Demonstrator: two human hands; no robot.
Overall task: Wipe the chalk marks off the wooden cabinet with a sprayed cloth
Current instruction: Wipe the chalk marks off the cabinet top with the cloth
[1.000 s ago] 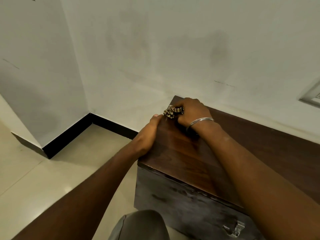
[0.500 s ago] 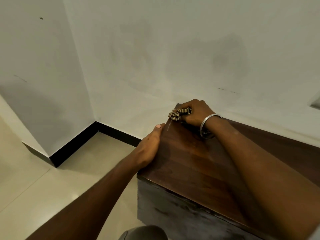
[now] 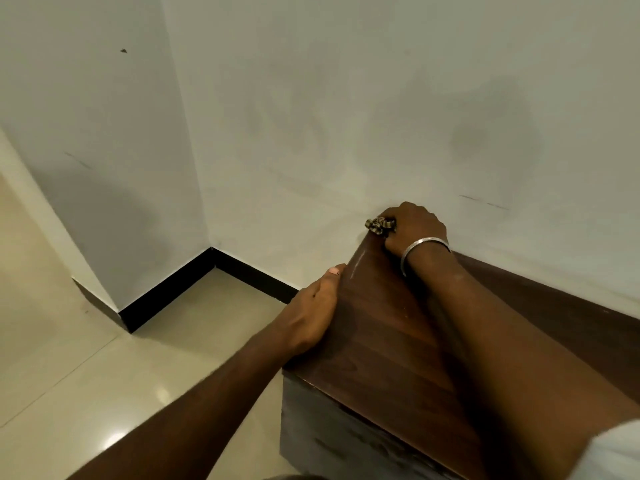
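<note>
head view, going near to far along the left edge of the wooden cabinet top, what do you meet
left hand on the edge → pale chalky streak → striped cloth gripped by the right hand → white wall

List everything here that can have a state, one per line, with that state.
cabinet: top mostly clean; a faint pale streak by the left edge.
cloth: bunched, at the cabinet's far corner.
right hand: curled round the cloth.
left hand: resting on the cabinet's left edge, thumb straight.
bangle: on the right wrist.
</note>
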